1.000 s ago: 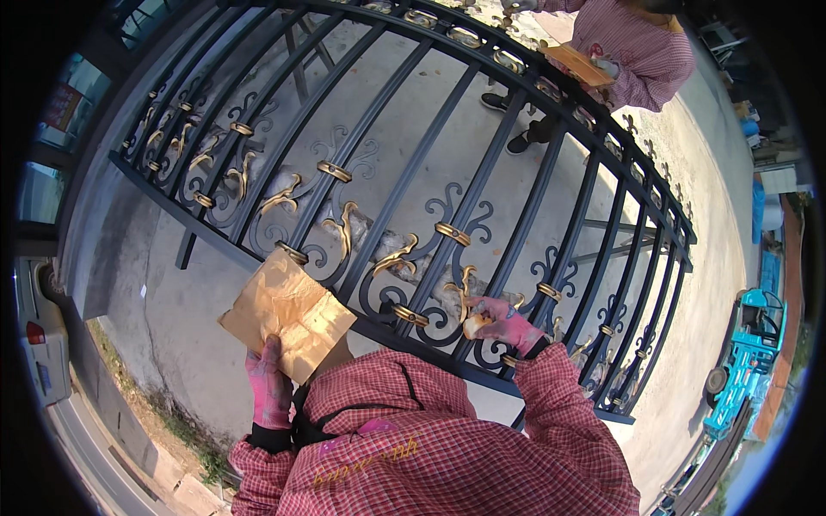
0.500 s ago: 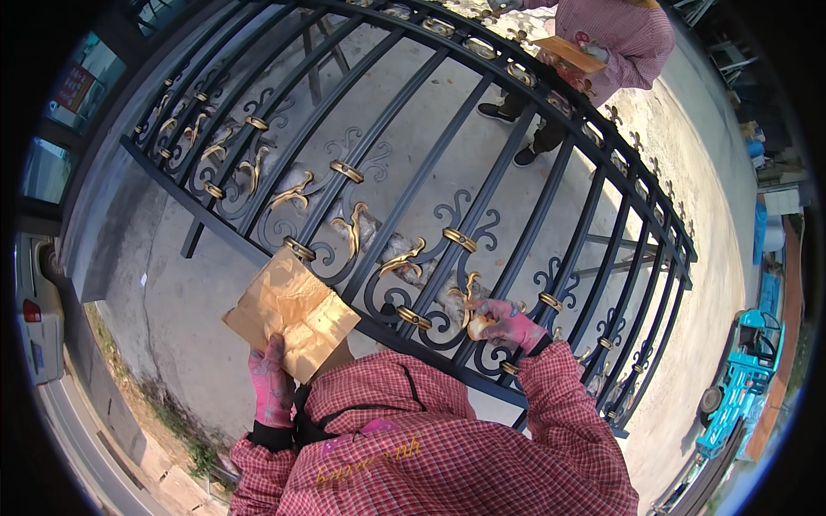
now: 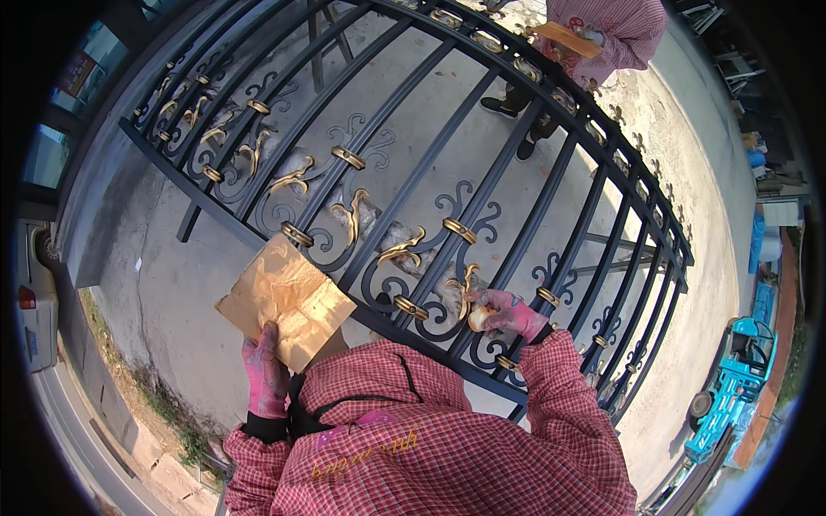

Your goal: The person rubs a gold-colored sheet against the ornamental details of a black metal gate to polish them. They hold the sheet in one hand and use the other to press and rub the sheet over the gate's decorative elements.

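A black metal railing (image 3: 441, 355) with scrollwork and gold-painted collars and leaves lies across my front. My left hand (image 3: 266, 378), in a pink stained glove, grips a piece of cardboard (image 3: 288, 297) smeared with shiny gold, thumb on top. My gloved right hand (image 3: 516, 317) is closed on a small pale pad smeared with gold (image 3: 480, 318), perhaps a sponge. It is at the lower end of a gold leaf (image 3: 466, 284) on a scroll near the bottom rail; whether the pad touches the leaf I cannot tell.
Across the railing stands another person (image 3: 607, 34) in a checked top, holding a brown board (image 3: 568, 39). Trestle legs (image 3: 317, 52) show beneath the bars. A turquoise cargo vehicle (image 3: 731, 387) is at far right, a white vehicle (image 3: 36, 314) at far left.
My view has shifted slightly. Both hands keep their holds, and my right hand stays near the same gold leaf. The other person's board has tilted and looks narrower.
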Demonstrator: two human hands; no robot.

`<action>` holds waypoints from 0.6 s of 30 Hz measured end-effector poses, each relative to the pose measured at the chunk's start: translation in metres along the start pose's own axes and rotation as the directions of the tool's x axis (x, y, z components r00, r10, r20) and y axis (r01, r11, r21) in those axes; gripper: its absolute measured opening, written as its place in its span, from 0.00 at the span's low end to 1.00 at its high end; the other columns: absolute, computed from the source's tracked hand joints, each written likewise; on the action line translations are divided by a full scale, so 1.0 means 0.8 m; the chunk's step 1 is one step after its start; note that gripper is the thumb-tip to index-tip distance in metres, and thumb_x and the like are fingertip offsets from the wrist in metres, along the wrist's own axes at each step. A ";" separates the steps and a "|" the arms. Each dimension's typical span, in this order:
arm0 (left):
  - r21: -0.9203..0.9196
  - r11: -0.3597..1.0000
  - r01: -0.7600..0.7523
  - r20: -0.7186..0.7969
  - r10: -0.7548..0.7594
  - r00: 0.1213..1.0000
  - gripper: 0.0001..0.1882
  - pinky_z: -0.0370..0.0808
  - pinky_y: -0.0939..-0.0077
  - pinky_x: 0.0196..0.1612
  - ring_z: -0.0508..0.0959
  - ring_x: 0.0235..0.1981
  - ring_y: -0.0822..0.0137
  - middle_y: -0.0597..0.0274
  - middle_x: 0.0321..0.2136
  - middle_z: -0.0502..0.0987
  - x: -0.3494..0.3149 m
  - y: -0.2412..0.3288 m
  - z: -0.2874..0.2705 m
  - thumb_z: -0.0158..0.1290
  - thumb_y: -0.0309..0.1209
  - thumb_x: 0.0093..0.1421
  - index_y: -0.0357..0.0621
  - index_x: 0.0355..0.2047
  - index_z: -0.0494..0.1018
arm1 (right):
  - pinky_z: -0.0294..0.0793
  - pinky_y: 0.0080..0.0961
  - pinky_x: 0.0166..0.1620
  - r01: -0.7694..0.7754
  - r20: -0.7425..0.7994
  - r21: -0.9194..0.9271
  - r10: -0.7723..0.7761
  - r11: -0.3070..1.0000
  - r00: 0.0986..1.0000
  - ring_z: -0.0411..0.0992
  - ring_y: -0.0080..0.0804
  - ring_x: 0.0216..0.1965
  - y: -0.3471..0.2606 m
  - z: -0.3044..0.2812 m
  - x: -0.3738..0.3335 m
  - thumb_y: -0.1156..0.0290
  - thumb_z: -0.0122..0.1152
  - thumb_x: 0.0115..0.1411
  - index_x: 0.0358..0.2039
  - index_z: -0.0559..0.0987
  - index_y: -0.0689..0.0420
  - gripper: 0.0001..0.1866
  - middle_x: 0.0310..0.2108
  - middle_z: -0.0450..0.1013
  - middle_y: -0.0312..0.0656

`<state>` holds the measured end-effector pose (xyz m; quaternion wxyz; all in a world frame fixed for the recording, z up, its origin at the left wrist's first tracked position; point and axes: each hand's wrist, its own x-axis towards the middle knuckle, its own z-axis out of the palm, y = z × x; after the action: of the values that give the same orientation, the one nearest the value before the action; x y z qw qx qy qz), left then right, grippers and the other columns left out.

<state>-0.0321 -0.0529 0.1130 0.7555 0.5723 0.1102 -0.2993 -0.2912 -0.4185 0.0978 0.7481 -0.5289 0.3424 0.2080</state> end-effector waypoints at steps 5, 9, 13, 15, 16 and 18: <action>-0.020 1.000 0.007 0.001 -0.007 1.000 0.23 0.76 0.72 0.46 0.76 0.44 0.65 0.56 0.47 0.72 -0.001 0.000 0.004 0.50 0.31 0.63 0.35 0.56 0.59 | 0.71 0.19 0.39 -0.010 0.009 -0.040 0.010 0.999 1.000 0.70 0.24 0.36 0.012 -0.007 0.006 0.82 0.60 0.44 0.59 0.66 0.58 0.37 0.37 0.72 0.37; -0.011 1.000 -0.006 0.009 0.006 1.000 0.23 0.75 0.72 0.46 0.76 0.44 0.66 0.56 0.47 0.72 0.000 -0.001 0.002 0.49 0.30 0.63 0.35 0.56 0.60 | 0.72 0.21 0.40 0.104 0.051 -0.083 -0.100 0.991 0.994 0.70 0.24 0.35 0.027 -0.013 0.010 0.82 0.60 0.46 0.59 0.66 0.58 0.36 0.39 0.71 0.38; -0.025 1.000 -0.005 0.018 0.005 1.000 0.22 0.75 0.72 0.47 0.76 0.44 0.65 0.55 0.48 0.72 0.001 0.000 0.002 0.49 0.30 0.64 0.35 0.56 0.60 | 0.72 0.19 0.36 0.107 0.027 -0.004 -0.107 0.994 0.994 0.70 0.23 0.32 0.043 -0.021 0.007 0.82 0.61 0.45 0.58 0.67 0.59 0.35 0.40 0.71 0.39; 0.003 1.000 0.015 0.009 -0.015 1.000 0.22 0.75 0.72 0.47 0.76 0.45 0.65 0.56 0.48 0.72 0.003 -0.001 -0.006 0.49 0.30 0.64 0.35 0.56 0.60 | 0.73 0.17 0.34 0.067 0.016 -0.003 -0.067 0.998 0.998 0.70 0.22 0.32 0.044 -0.020 0.002 0.84 0.60 0.45 0.57 0.68 0.61 0.34 0.40 0.72 0.39; 0.017 1.000 0.024 0.005 -0.025 1.000 0.22 0.75 0.72 0.47 0.76 0.45 0.65 0.56 0.48 0.72 0.004 -0.002 -0.011 0.49 0.30 0.64 0.36 0.56 0.60 | 0.74 0.18 0.35 0.074 -0.022 0.046 -0.073 0.996 0.997 0.71 0.22 0.32 0.043 -0.017 -0.002 0.84 0.62 0.44 0.56 0.68 0.61 0.34 0.39 0.72 0.39; -0.002 1.000 0.023 0.010 -0.023 1.000 0.22 0.75 0.72 0.47 0.75 0.45 0.65 0.56 0.48 0.72 0.007 -0.003 -0.012 0.49 0.30 0.64 0.36 0.56 0.60 | 0.74 0.19 0.36 0.098 0.018 -0.038 -0.097 0.995 0.995 0.71 0.22 0.33 0.034 -0.003 -0.012 0.83 0.64 0.44 0.55 0.69 0.62 0.33 0.40 0.72 0.39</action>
<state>-0.0273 -0.0458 0.1051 0.7532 0.5686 0.1131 -0.3108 -0.3171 -0.4106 0.0869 0.7498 -0.5576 0.3060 0.1824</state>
